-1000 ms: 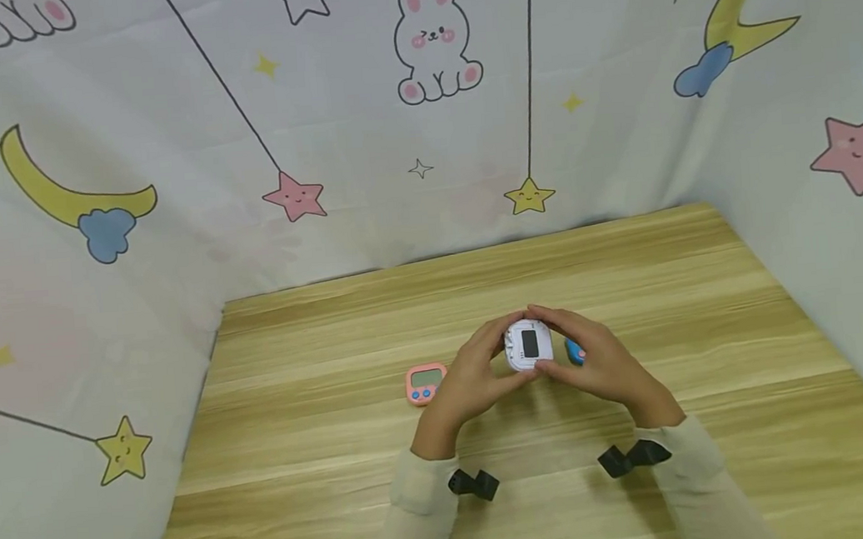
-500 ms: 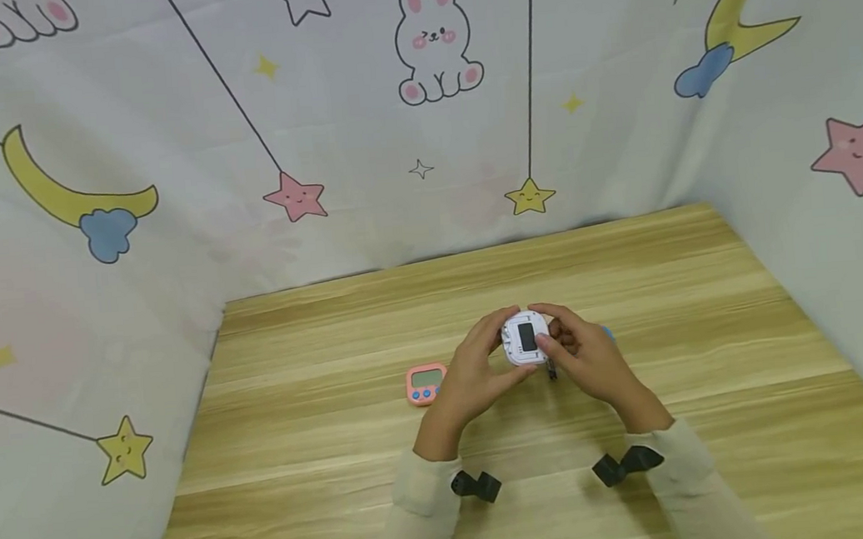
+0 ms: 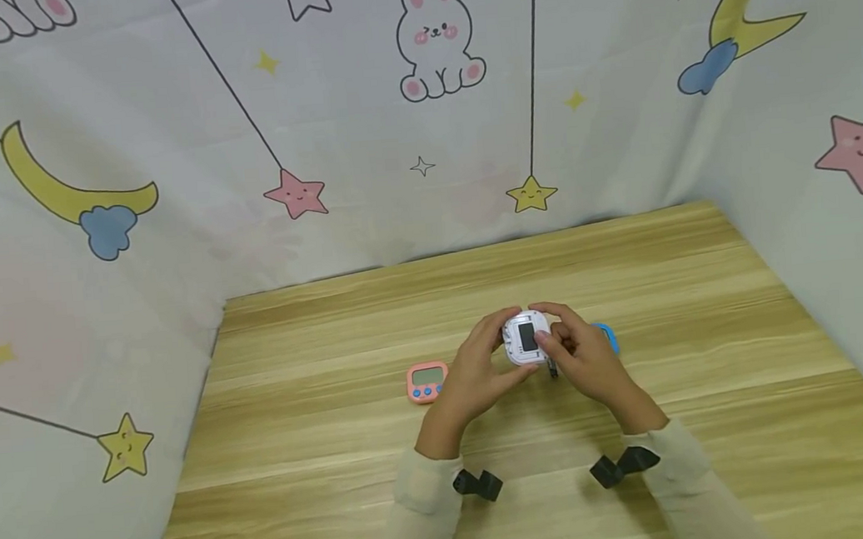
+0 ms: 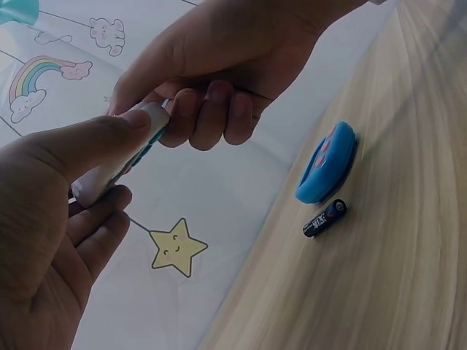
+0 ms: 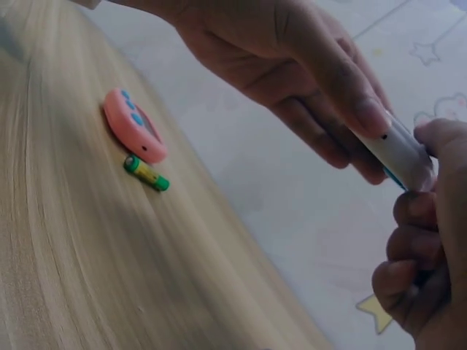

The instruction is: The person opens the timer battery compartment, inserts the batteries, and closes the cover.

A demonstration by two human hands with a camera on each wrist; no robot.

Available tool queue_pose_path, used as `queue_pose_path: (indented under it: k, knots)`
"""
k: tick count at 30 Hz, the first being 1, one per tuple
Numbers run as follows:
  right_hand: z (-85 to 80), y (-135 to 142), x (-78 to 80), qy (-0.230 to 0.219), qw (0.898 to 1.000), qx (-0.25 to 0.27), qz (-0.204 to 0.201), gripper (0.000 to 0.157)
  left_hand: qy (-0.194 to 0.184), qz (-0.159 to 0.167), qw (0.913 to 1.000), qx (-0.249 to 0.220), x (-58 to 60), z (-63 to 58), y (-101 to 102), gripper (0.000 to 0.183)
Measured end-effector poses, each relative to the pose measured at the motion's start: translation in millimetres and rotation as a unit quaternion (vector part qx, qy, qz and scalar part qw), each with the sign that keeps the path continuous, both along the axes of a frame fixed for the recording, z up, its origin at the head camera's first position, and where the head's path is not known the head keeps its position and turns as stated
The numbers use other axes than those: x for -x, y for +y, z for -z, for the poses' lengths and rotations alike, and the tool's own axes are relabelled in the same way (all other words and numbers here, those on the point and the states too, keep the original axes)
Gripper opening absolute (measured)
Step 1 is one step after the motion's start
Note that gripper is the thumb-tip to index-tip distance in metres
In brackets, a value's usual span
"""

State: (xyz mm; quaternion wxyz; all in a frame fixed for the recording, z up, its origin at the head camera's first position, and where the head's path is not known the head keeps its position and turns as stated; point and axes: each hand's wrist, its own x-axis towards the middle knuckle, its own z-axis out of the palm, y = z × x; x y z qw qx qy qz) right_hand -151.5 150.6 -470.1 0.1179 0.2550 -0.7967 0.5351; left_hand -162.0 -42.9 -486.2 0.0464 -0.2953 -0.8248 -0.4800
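Note:
A white digital timer (image 3: 515, 347) is held up above the table, its back with a dark rectangle turned upward. My left hand (image 3: 472, 375) grips it between thumb and fingers by its left side. On the right, my right hand (image 3: 592, 363) holds the edge, its thumb lying on the back beside the dark rectangle and its other fingers curled. In the left wrist view, a blue timer (image 4: 332, 164) and a dark battery (image 4: 325, 218) sit on the table. A pink timer (image 5: 133, 125) has a green battery (image 5: 146, 173) next to it in the right wrist view.
The wood-grain table (image 3: 316, 344) is bordered at the back and sides by a white cloth (image 3: 361, 124) printed with stars, moons and a rabbit. A black wrist camera (image 3: 478, 485) sits on the left sleeve, and another black camera (image 3: 624, 466) on the right.
The right hand has shifted its thumb from the lower edge onto the timer's back and curled its lower fingers. A dark battery and more of the blue timer have come into sight.

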Motion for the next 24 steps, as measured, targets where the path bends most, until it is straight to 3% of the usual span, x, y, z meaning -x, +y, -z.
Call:
queue_pose_path:
  k: [9,17,24]
  knots:
    - [-0.8,-0.4,-1.6,-0.051,0.999,0.003,-0.013,0.034,-0.013,0.004,0.9998,0.018,0.5,1.8,2.8,0.075]
    - [5.1,0.1,2.3,-0.068,0.996,0.025,-0.053,0.033,-0.010,-0.004,0.9997,0.021,0.6,1.7,2.8,0.076]
    - [7.6,-2.5,1.4,-0.071,0.996,0.025,-0.047,0.032,-0.033,-0.003,0.9994,0.010,-0.5,3.9,2.2,0.075]
